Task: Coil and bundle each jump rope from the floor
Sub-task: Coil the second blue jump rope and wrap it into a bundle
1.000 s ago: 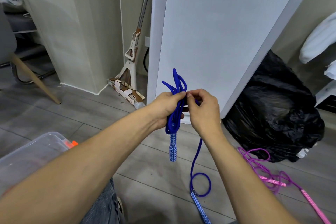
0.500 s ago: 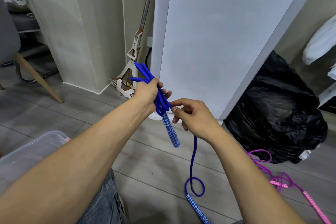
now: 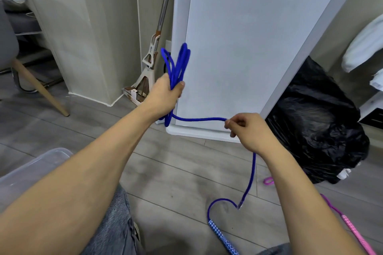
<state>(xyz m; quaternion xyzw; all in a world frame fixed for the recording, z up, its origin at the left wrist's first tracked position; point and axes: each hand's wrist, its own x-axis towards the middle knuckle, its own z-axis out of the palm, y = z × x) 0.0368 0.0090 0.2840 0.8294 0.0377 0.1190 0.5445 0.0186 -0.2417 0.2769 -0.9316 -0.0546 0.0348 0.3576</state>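
My left hand (image 3: 165,95) grips a bunch of folded loops of the blue jump rope (image 3: 178,64), which stick up above the fist. One strand runs level from that fist to my right hand (image 3: 246,130), which pinches it out to the right. Below my right hand the rope hangs to the floor, curls once and ends in a blue-and-white patterned handle (image 3: 222,240). A pink jump rope (image 3: 350,227) lies on the floor at the lower right, partly hidden by my right forearm.
A white panel (image 3: 248,47) leans upright just behind my hands. A black plastic bag (image 3: 319,122) sits to the right, a mop (image 3: 151,58) stands against the wall, a chair leg (image 3: 39,87) is at left, and a clear plastic bin (image 3: 31,167) is at lower left.
My right hand has moved away to the right and down, drawing a strand of blue rope out level from the bundle. My left hand has risen a little, and the bundle's patterned handle no longer shows.
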